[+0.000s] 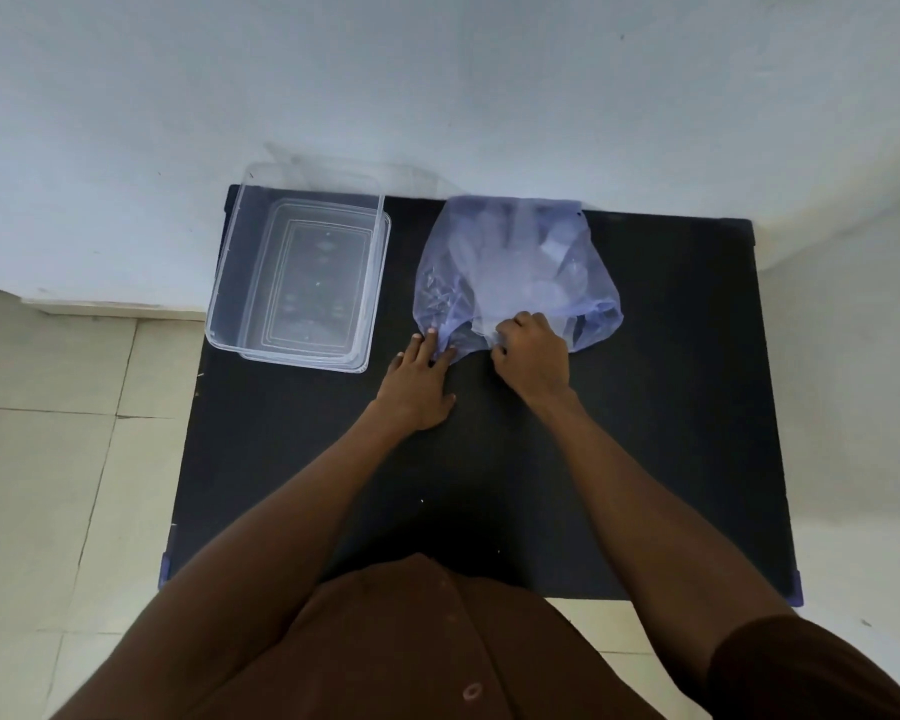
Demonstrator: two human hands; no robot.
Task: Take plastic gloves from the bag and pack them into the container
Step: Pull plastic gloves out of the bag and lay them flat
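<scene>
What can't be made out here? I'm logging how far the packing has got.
Head view only:
- Gloves inside the bag: hazy film hides their count.
- Right hand: its fingertips curl into the bag edge, so its hold is unclear.
- Container: clear walls and glare; looks empty, unsure.

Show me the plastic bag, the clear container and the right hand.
plastic bag (515,262), head view, middle of its body
clear container (219,324), head view, left wall
right hand (533,356), head view, back of the hand

Dim, cool, even daylight; soft shadow on the black table (671,407) near its front edge. Faint glare on the clear container (230,283). Slightly soft throughout; wide-angle bending at edges.
</scene>
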